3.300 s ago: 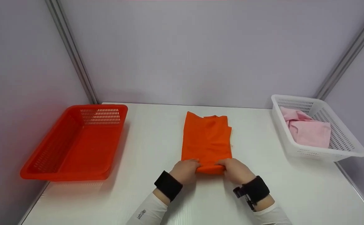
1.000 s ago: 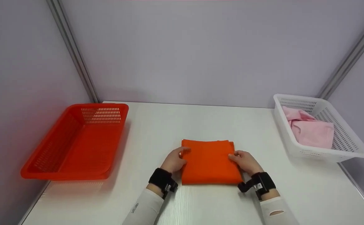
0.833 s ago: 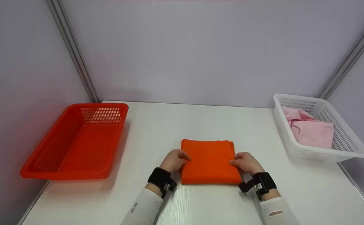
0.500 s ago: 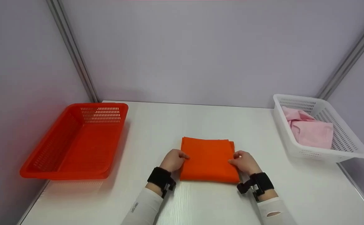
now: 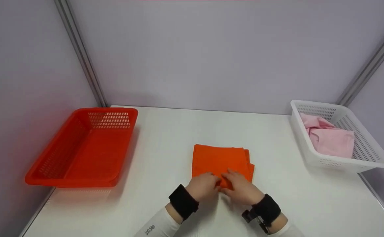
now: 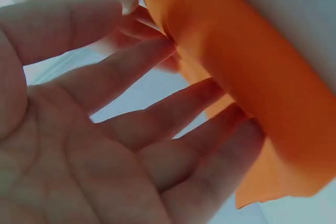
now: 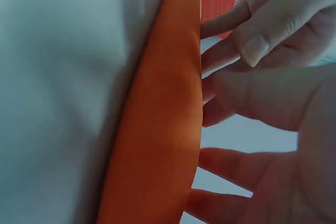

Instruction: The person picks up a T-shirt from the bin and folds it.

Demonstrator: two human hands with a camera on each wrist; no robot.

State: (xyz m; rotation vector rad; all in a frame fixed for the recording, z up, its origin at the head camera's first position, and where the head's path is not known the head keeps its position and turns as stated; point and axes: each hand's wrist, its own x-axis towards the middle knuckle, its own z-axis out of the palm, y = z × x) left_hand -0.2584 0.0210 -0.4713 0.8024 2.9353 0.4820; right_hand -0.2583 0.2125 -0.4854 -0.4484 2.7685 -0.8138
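Note:
A folded orange cloth (image 5: 219, 158) lies flat in the middle of the white table, a lower layer showing along its right side. At its near edge, my left hand (image 5: 202, 187) and right hand (image 5: 243, 190) sit close together, partly covering it. In the left wrist view, the left hand's fingers (image 6: 189, 103) are spread and nearly straight, their tips against the rounded fold of the cloth (image 6: 241, 56). The right wrist view has the right hand's fingers (image 7: 236, 169) extended, tips touching the cloth's fold (image 7: 157, 114), thumb near the left hand.
To the left stands a red plastic basket (image 5: 126, 158) with perforated walls. A white perforated basket (image 5: 373, 138) at the right holds a folded pink cloth (image 5: 335, 143). Pale panels enclose the table (image 5: 159, 158) at the back and sides.
The orange cloth was folded shorter between the oldest frame and one second ago. Since half a second ago, both hands have moved from its sides inward to the near edge.

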